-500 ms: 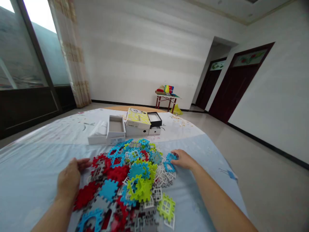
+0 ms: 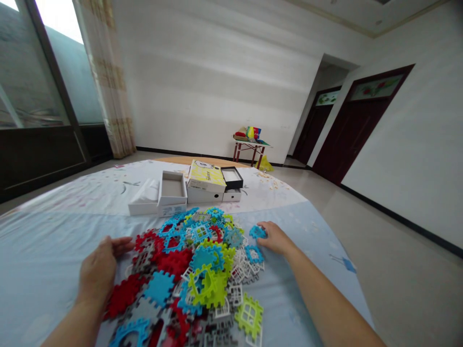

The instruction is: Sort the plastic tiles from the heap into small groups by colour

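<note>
A heap of toothed plastic building tiles (image 2: 175, 260) in red, blue, lime green, grey and white lies in front of me. My left hand (image 2: 99, 270) rests on the cloth at the heap's left side. Its fingers are stretched out, tips close to the red tiles (image 2: 148, 238), and it holds nothing. At the right edge of the heap, my right hand (image 2: 275, 237) pinches a blue building tile (image 2: 257, 232) between thumb and fingers. Just below that hand, a blue tile with an open centre (image 2: 253, 254) lies against the white window pieces (image 2: 241, 269).
Behind the heap stand an open white box (image 2: 172, 188), a yellow-and-white box (image 2: 207, 176) and a black tray (image 2: 232, 177). A pale blue and white cloth (image 2: 296, 212) covers the round table. Farther back, a small table (image 2: 249, 143) carries colourful items near the wall.
The blue tile at my right fingertips has shifted slightly up, apart from the open-centred blue tile below it. My left hand has slid a little to the left.
</note>
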Tool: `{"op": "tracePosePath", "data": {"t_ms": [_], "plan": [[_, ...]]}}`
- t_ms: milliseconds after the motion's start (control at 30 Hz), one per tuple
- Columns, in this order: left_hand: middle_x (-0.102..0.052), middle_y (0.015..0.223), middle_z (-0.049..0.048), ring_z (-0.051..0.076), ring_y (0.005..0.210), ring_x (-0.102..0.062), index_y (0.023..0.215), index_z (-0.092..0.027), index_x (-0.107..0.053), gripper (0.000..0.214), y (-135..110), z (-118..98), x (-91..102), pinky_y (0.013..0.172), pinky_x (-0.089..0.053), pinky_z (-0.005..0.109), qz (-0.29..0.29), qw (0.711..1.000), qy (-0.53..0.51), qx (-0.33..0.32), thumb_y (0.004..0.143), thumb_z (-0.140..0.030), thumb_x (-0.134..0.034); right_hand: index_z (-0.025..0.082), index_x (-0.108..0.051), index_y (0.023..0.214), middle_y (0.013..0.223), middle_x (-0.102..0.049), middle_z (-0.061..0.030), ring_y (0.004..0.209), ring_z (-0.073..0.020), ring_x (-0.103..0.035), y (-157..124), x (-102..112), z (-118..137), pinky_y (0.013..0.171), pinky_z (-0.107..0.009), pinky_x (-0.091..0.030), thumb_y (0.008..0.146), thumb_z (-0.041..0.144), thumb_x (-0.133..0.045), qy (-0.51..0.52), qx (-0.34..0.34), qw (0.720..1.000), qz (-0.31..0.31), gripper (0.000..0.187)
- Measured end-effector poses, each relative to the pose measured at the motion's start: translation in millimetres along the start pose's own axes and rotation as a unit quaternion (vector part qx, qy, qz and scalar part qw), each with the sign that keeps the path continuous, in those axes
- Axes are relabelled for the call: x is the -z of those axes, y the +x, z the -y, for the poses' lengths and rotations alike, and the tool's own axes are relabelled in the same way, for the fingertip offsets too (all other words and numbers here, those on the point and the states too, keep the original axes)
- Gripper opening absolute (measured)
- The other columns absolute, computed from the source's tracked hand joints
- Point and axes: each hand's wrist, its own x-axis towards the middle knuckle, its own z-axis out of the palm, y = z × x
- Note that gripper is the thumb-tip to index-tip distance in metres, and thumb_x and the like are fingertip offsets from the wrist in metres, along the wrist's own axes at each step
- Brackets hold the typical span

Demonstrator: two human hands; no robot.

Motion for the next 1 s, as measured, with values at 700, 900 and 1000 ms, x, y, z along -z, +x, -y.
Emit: {"op": "tracePosePath", "data": {"t_ms": [700,900,1000], "plan": [[-0.065,0.060,0.0024,0.017,0.065,-0.062,0.072,-0.015,-0.061,0.040,-2.8,-4.6,-3.2,0.085,-0.045,0.037,0.008,1.000,0.018,-0.006,0.083,-0.038,-0.030,0.013,-0.064,0.093,0.082,-0.068,-0.0064,0.074,-0.0171,-0.061,3.5,-12.6,31.2,0.072,-0.030,-0.048,0.075,0.036,-0.053,0.257,0.020,0.962,-0.094,0.031],[-0.066,0.061,0.0034,0.019,0.064,-0.062,0.074,-0.014,-0.061,0.039,1.4,0.2,-0.3,0.085,-0.045,0.039,0.014,1.000,0.014,-0.013,0.083,-0.038,-0.032,0.016,-0.064,0.094,0.085,-0.065,-0.0046,0.072,-0.0143,-0.058,-8.5,-17.2,62.7,0.069,-0.027,-0.046,0.073,0.038,-0.059,0.234,0.066,0.968,-0.055,0.031],[-0.066,0.061,0.0042,0.020,0.065,-0.063,0.074,-0.014,-0.061,0.039,1.6,0.6,0.9,0.084,-0.045,0.039,0.021,1.000,0.013,-0.015,0.082,-0.039,-0.032,0.016,-0.064,0.086,0.078,-0.064,-0.0022,0.068,-0.0130,-0.056,-9.0,-19.3,62.1,0.065,-0.025,-0.045,0.073,0.035,-0.059,0.231,0.060,0.970,-0.036,0.024]]}}
